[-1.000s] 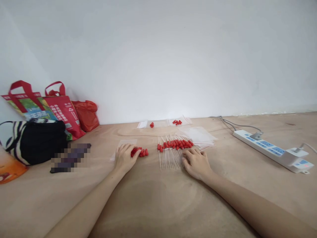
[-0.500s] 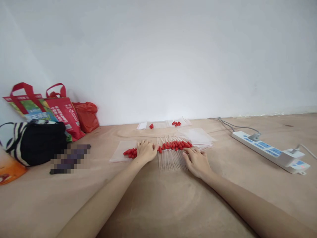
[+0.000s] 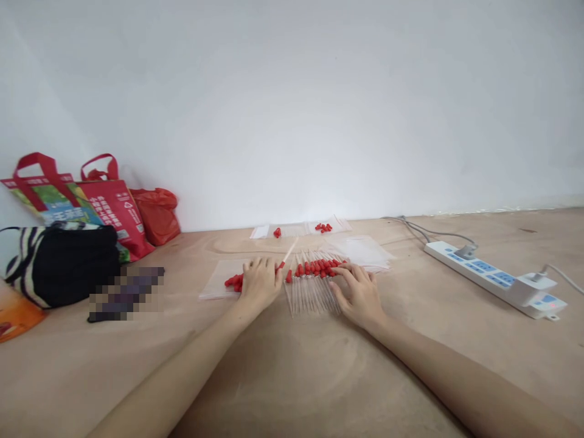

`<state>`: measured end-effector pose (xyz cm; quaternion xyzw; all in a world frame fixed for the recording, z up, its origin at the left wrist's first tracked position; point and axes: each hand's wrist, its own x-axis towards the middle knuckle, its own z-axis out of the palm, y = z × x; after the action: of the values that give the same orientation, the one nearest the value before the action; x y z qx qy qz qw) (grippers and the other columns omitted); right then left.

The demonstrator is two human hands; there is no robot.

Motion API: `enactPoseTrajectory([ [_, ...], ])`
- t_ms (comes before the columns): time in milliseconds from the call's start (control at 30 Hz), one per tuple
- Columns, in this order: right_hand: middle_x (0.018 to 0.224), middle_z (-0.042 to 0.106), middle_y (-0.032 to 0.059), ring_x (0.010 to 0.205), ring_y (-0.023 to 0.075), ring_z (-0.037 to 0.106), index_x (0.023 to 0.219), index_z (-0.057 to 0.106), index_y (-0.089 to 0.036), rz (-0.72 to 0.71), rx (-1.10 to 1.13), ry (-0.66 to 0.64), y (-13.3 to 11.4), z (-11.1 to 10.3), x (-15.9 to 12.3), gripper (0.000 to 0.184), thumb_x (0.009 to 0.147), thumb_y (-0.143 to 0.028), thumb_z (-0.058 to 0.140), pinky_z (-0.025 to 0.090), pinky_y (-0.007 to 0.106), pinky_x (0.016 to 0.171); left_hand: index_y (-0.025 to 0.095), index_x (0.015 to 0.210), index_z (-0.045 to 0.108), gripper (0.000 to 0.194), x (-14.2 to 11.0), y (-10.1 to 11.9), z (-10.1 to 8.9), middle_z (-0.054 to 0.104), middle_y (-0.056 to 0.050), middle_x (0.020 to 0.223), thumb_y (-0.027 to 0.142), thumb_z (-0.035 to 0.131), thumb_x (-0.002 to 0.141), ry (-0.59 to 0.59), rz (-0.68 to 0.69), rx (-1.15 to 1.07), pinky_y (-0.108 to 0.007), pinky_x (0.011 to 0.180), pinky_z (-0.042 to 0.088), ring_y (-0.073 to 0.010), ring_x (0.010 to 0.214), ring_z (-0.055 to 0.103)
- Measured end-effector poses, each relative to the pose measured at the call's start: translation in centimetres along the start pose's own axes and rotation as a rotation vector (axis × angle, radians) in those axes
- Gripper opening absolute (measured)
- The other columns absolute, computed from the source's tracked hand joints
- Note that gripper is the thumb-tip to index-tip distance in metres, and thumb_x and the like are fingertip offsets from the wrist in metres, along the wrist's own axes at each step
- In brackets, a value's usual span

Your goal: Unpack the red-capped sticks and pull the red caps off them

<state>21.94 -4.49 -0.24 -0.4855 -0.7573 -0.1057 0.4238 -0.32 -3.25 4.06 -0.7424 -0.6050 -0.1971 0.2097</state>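
Observation:
My left hand [image 3: 261, 283] is closed, with a thin pale stick with a red end [image 3: 286, 254] at its thumb and fingertips, slanting up to the right. Under and beside that hand are several small red drop-shaped pieces [image 3: 232, 282], lying on a clear plastic bag [image 3: 213, 281]. Between my hands, many thin pale sticks [image 3: 311, 298] lie side by side, and a band of red pieces [image 3: 314, 267] crosses their middle. My right hand [image 3: 360, 293] rests at the right end of this band, fingers apart, its fingertips touching the red pieces.
Behind the sticks lie flat clear bags [image 3: 365, 250] and more red pieces [image 3: 323, 228] near the wall. A white power strip [image 3: 483, 271] with plugs and cables is at the right. Shopping bags [image 3: 116, 213], a black bag [image 3: 77, 261] and a blurred dark object [image 3: 128, 295] are at the left.
My left hand has shifted slightly left, and a stick with a red end now shows at its fingertips. My right fingers have moved left and forward onto the red pieces.

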Motion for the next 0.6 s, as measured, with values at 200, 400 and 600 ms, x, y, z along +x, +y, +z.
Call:
enactPoseTrajectory([
  [200,0.119,0.049,0.0104,0.108,0.0226,0.042,0.121,0.045,-0.020,-0.280,-0.005,-0.033,-1.0,-0.5,0.1,0.046,0.079,-0.040,0.047,0.027,0.040,0.090,0.017,0.072,0.050,0.016,-4.4,0.1,-0.2,0.060,-0.003,0.069,0.020,0.039,0.082,0.220,0.423,-0.189,-0.032,0.071,0.032,-0.0147,0.065,0.053],
  [400,0.075,0.065,-0.0004,0.084,0.0150,0.051,0.099,0.060,-0.027,-0.398,0.070,-0.077,-1.7,0.0,0.0,0.021,0.082,-0.031,0.047,0.017,0.042,0.094,0.017,0.072,0.049,0.011,-4.8,0.9,-0.4,0.061,-0.001,0.070,0.018,0.044,0.081,0.271,0.482,-0.302,-0.030,0.072,0.033,-0.0135,0.067,0.054],
  [600,0.055,0.058,-0.0031,0.068,0.0121,0.048,0.084,0.063,-0.024,-0.445,0.121,-0.056,-2.1,0.1,-0.1,0.018,0.083,-0.026,0.045,0.019,0.040,0.091,0.019,0.090,0.055,0.012,-4.7,1.1,-0.3,0.064,-0.003,0.084,0.024,0.047,0.082,0.260,0.500,-0.366,-0.033,0.076,0.032,-0.0157,0.078,0.055],
])
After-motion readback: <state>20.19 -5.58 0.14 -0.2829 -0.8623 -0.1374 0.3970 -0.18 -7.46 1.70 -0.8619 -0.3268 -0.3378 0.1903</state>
